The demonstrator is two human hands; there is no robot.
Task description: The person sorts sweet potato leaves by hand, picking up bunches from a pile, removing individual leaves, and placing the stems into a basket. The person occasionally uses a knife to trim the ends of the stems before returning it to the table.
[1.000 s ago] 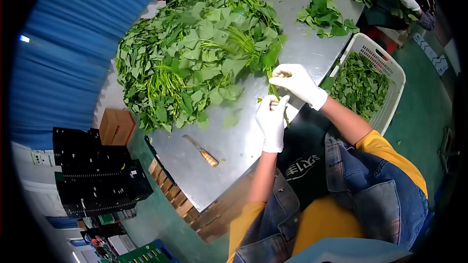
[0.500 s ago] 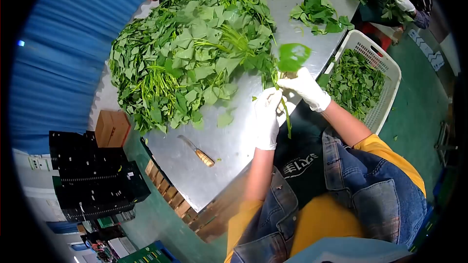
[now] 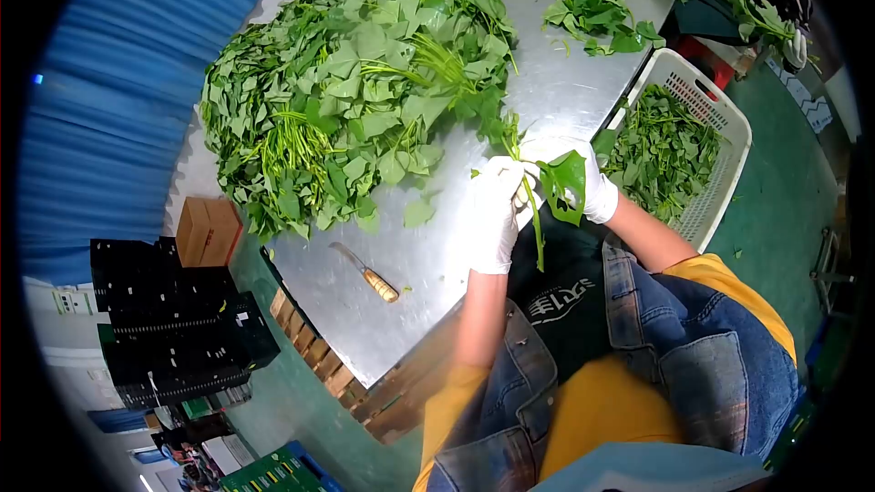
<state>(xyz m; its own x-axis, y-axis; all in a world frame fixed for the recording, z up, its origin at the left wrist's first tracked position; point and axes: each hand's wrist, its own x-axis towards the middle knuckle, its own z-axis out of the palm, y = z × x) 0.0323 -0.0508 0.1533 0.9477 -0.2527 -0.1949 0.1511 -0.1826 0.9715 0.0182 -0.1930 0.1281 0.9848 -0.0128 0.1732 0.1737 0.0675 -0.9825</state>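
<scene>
My left hand, in a white glove, is closed around a thin leafy green stem, whose lower end hangs below the fingers. My right hand, also gloved, meets it at the stem's upper part, fingers pinched together. A broad green leaf hangs at the right hand and hides some of its fingers. Just beyond both hands lies a large heap of leafy greens on the metal table. A curved knife with a wooden handle rests on the table, left of my left hand.
A white plastic basket of cut greens stands at the table's right side. Smaller bunches of greens lie on the far table. Gloved co-workers handle greens at the far left and right. Black crates and a cardboard box stand left.
The broad leaf has swung from above my hands down in front of my right hand. My left hand keeps the stem. The co-worker's hands at the right have moved lower with their greens.
</scene>
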